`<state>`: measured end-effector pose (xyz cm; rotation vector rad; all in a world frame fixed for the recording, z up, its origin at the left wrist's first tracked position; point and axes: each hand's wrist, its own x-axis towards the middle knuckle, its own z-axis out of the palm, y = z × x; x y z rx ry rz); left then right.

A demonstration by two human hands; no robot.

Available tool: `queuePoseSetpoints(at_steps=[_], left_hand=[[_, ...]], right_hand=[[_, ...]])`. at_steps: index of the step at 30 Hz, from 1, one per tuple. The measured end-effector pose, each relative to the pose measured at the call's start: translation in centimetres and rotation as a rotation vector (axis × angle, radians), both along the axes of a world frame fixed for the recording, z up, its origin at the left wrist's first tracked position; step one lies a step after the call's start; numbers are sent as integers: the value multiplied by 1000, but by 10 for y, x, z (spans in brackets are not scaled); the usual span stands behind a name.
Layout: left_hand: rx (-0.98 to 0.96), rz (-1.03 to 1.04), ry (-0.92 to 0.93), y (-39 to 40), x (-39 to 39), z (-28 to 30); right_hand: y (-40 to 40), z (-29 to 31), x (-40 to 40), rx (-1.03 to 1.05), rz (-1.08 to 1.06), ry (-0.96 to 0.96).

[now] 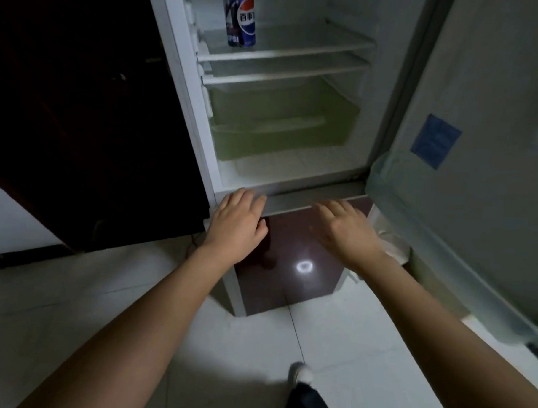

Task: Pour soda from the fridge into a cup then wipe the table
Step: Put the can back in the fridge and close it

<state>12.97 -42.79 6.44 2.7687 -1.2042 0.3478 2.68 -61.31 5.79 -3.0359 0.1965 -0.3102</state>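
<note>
Soda can [241,16]: glossy printed metal. Fridge shelves [283,55]: clear smooth plastic. Crisper drawer [283,124]: translucent greenish plastic. Lower fridge door [290,260]: glossy, mirror-reflective. Floor tiles [103,289]: smooth, pale.

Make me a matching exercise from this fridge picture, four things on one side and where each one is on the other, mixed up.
Things:
1. soda can
2. green drawer
3. blue sticker
4. left hand

Places:
A. on the inside of the open door
B. at the fridge's bottom edge, holding nothing
C. upright on a shelf, left side
D. below the shelves

Pairs: 1-C, 2-D, 3-A, 4-B
</note>
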Motion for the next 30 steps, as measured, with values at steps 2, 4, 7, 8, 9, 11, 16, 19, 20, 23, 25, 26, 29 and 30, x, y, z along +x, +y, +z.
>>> queuePoseSetpoints(at_steps=[2,4,7,8,9,11,16,19,20,23,25,26,29,30], left_hand=[[15,-22,39,14,-22,-7],[32,-44,69,26,-42,-16],[38,-59,89,38,-72,-22],[39,-62,99,40,-81,-23],[40,-67,106,41,-90,-23],[27,-79,110,39,-108,-24],[15,-108,115,17,-156,-22],[10,-128,124,-7,-190,-21],[0,-135,128,-16,-203,-20],[-24,-153,163,-47,-241,-20],[-37,-166,184,-70,-265,-22],[-47,-174,192,-81,-276,-22],[-92,-204,218,-113,-306,-21],[-98,-215,230,-123,-313,-21]], right_hand=[[17,-5,-29,16,-20,7],[30,-10,-57,33,-41,23],[45,-15,-99,24,-84,20],[48,-16,-112,26,-105,15],[50,-18,-124,31,-128,12],[51,-20,-147,33,-166,19],[36,-19,-205,50,-232,-9],[18,-14,-246,44,-258,-4],[11,-12,-260,45,-272,-3],[-14,-7,-301,57,-304,-19],[-33,-3,-327,63,-326,-17],[-43,-2,-339,65,-340,-14],[-72,1,-373,84,-394,-17],[-80,2,-382,96,-415,-22]])
